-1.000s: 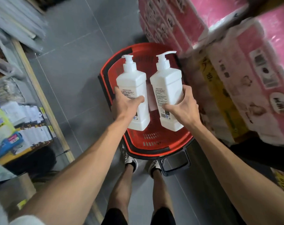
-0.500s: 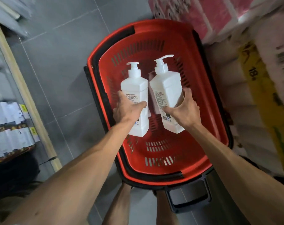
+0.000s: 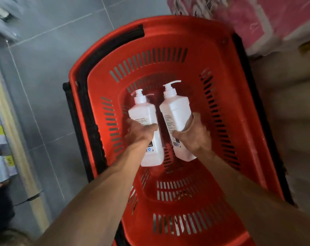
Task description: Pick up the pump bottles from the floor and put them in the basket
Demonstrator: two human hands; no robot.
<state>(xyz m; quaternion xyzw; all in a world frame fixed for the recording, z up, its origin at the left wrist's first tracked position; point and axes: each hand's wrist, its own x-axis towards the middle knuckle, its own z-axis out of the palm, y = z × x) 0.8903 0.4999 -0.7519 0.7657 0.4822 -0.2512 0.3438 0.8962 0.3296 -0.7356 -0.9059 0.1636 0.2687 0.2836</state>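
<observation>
Two white, square-shouldered plastic pump bottles hang inside the mouth of the red slotted plastic basket (image 3: 239, 121), their pump heads pointing toward its far wall. The left hand (image 3: 140, 133) has its grip wrapped round the left bottle (image 3: 141, 112) at mid-body, with the thumb across the label. The right hand (image 3: 194, 137) grasps the right bottle (image 3: 177, 110) the same way. The bottles are just beside each other with a narrow gap between them. Whether their bases already touch the basket bottom cannot be told, though they look to be held clear of it. The basket stands on the grey tiled floor (image 3: 53, 86), with pink wrapped packs (image 3: 257, 23) at the far right.

The placing step looks nearly done, and the main risk is in the letting go. If either grip opens while a bottle is tilted and off the bottom, the bottle may topple, strike its neighbour or the slotted wall, and press its pump head so that it leaks. Both hands are crowded close together, so a withdrawing wrist could also knock the other bottle over.
</observation>
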